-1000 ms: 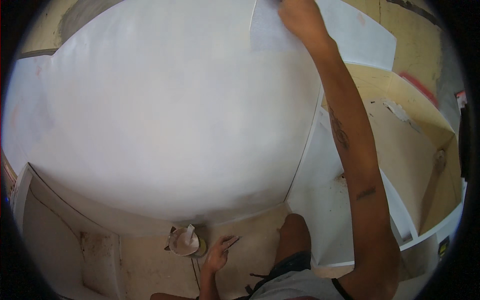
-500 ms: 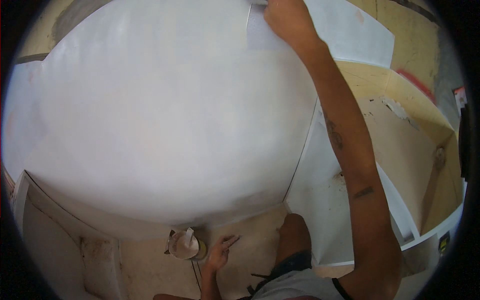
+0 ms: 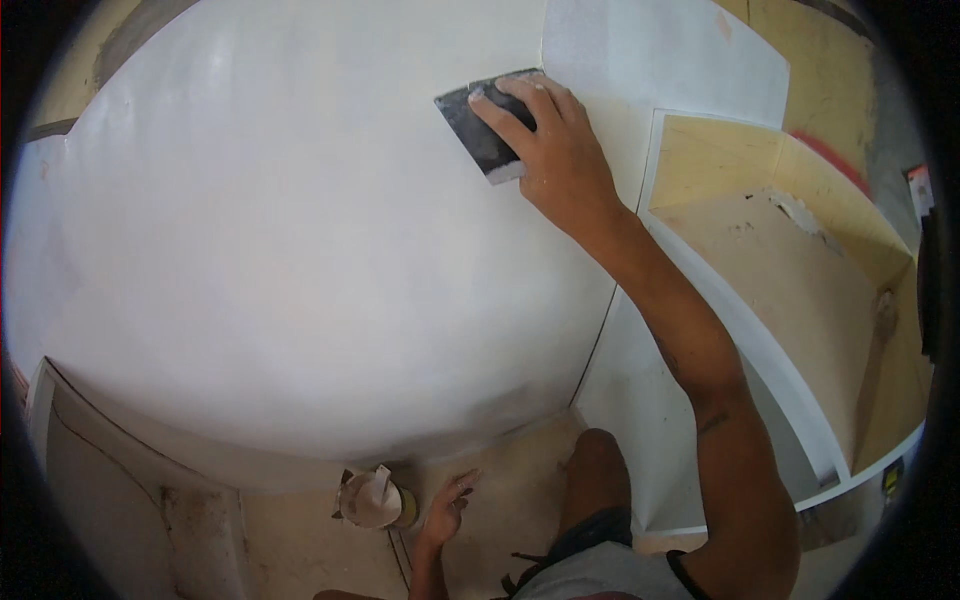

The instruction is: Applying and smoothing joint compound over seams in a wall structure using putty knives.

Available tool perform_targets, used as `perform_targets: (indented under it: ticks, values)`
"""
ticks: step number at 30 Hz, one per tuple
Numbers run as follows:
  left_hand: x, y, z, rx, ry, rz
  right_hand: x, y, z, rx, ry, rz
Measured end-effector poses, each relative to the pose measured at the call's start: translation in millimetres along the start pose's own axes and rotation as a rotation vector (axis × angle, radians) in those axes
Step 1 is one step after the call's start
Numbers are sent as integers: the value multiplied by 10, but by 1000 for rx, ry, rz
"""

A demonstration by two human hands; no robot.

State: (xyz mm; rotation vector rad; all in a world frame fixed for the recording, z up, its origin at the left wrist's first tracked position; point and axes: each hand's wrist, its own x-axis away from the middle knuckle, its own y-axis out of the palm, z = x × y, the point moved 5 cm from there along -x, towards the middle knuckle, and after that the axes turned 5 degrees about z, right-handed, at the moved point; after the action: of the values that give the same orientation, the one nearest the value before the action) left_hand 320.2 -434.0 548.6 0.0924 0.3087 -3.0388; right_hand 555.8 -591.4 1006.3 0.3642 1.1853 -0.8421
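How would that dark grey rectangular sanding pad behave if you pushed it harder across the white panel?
The dark grey rectangular sanding pad lies flat under the right hand, so it probably stays put rather than rolling. Its rough-looking face likely grips the smooth white panel instead of sliding. It looks thin, probably light and somewhat bendable.

Dark grey sanding block (image 3: pixel 487 125) on white panel (image 3: pixel 300 250), yellowish wood shelf (image 3: pixel 790 270).

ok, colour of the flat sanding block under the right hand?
Dark grey flat sanding block, pale dusty edge, pressed by the right hand; head view.
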Motion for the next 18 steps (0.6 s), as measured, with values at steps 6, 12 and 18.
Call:
perform_targets:
  ticks: [6, 12, 18]
  values:
    - [69, 41, -190, 112, -177, 169, 247, -40, -53, -33, 23, -61]
    - [31, 32, 771, 1034, -112, 290, 733, -464, -462, -631, 351, -245]
    - [37, 45, 1656, 1471, -182, 456, 1627, -1090, -1725, -1697, 28, -105]
